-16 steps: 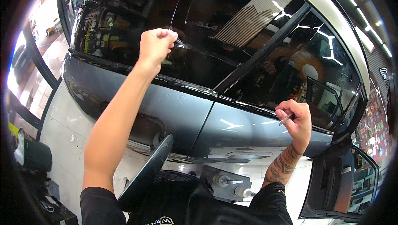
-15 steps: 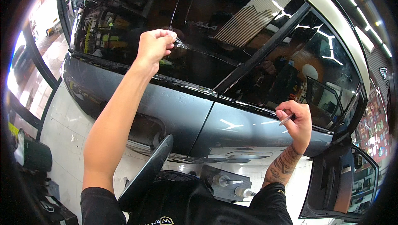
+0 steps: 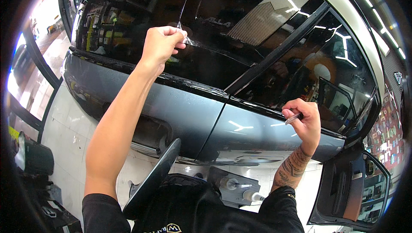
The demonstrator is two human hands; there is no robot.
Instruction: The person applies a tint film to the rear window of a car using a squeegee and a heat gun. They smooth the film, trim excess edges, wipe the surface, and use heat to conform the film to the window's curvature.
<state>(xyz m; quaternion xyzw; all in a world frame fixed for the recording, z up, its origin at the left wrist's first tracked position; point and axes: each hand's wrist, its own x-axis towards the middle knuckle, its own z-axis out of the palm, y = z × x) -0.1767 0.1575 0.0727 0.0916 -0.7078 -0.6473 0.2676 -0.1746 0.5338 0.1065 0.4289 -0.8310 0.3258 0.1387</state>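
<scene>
On the car's side glass (image 3: pixel 240 40), head view: my left hand (image 3: pixel 161 44) was up high, thumb and fingers pinched shut on a corner of clear film (image 3: pixel 188 40). The film corner sat just right of the pinch, peeled off the dark window; a thin raised edge ran from it up the glass, so the free strip's long axis read roughly vertical. The rest of the film looked flat on the glass, down and right from the grip.

My right hand (image 3: pixel 305 119) was low, at the door's belt trim (image 3: pixel 257 104), well apart from the film corner. It was closed around a small knife (image 3: pixel 293 118), tip pointing left along the trim.

Left hand was the one on the film; right was nearer the window's bottom edge. Only one view, so depth off the glass was unclear.
</scene>
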